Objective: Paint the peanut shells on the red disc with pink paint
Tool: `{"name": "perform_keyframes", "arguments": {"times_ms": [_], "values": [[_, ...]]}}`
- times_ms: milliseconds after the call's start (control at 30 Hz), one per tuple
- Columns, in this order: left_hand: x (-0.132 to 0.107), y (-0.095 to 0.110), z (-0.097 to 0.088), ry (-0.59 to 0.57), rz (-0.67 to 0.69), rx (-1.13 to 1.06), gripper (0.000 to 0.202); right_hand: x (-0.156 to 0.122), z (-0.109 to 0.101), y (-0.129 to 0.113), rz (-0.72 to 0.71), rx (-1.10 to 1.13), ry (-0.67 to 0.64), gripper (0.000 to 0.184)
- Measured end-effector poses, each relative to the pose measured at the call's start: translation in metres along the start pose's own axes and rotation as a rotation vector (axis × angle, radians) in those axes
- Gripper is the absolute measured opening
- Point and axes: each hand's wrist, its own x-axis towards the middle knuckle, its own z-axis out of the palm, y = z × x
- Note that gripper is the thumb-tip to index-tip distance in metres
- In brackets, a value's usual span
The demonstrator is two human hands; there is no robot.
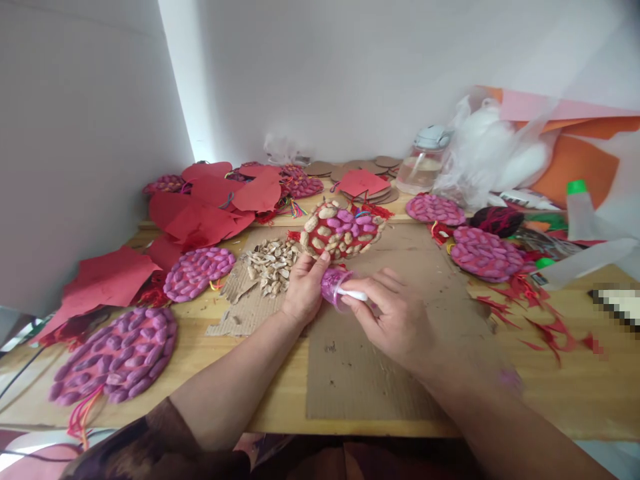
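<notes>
My left hand [303, 288] is closed around a small clear plastic cup with pink paint [333, 287], tipped on its side. My right hand [393, 317] pinches a thin white stick or brush handle [354, 294] whose tip goes into the cup. Just beyond the hands lies a round red disc covered in peanut shells [341, 231], some painted pink and some bare. A heap of loose peanut shells [270, 263] sits to its left. Both hands work over a sheet of brown cardboard [360, 373] on the wooden table [280, 393].
Finished pink shell discs lie at the near left [117, 357], mid left [197, 272] and right [484, 253]. Red paper pieces [210, 207] pile at the back left. A glass jar [423, 167], white plastic bag [495, 157], orange sheets [580, 160] and green-capped bottles [580, 207] stand at the right.
</notes>
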Motion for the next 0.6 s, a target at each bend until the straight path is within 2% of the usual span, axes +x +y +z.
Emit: {"name": "perform_keyframes", "arguments": {"times_ms": [433, 600], "values": [[-0.0003, 0.0038, 0.0015, 0.022, -0.033, -0.016, 0.041, -0.0031, 0.0025, -0.0009, 0.008, 0.074, -0.024, 0.013], [0.0014, 0.0045, 0.0005, 0.06, -0.068, -0.028, 0.041, -0.001, -0.0056, -0.0013, 0.033, 0.134, 0.022, 0.012]]}}
